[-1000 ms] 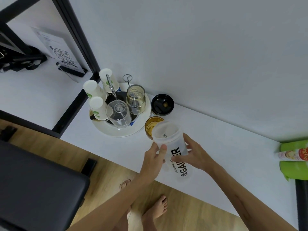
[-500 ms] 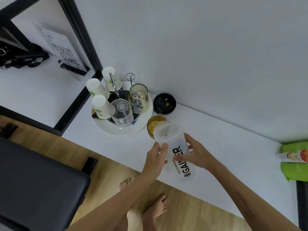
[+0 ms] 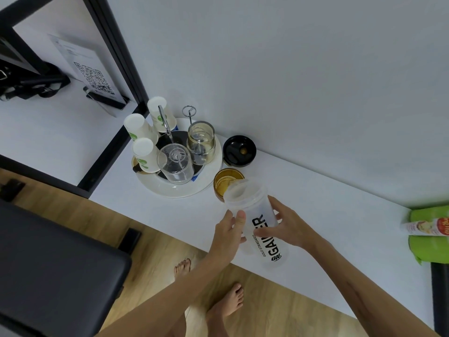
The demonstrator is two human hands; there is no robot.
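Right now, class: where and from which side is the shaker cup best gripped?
Round its straight middle wall, from the sides: the shaker cup is tall, round and nearly upright, mouth open; the left hand and right hand hold it there.

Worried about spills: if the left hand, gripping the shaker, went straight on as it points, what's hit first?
Likely the amber glass just beyond the shaker that the left hand grips, though depth is unclear.

- The left hand (image 3: 227, 235) is gripping the translucent shaker bottle (image 3: 257, 215) just below its open rim, thumb lying on the front.
- The right hand (image 3: 289, 226) is holding the bottle's other side, fingers curling round it.
- An amber glass (image 3: 224, 181) is standing on the white table (image 3: 340, 215) just behind the bottle's mouth.
- A black lid (image 3: 239, 151) is lying near it, beside the round tray (image 3: 170, 190).
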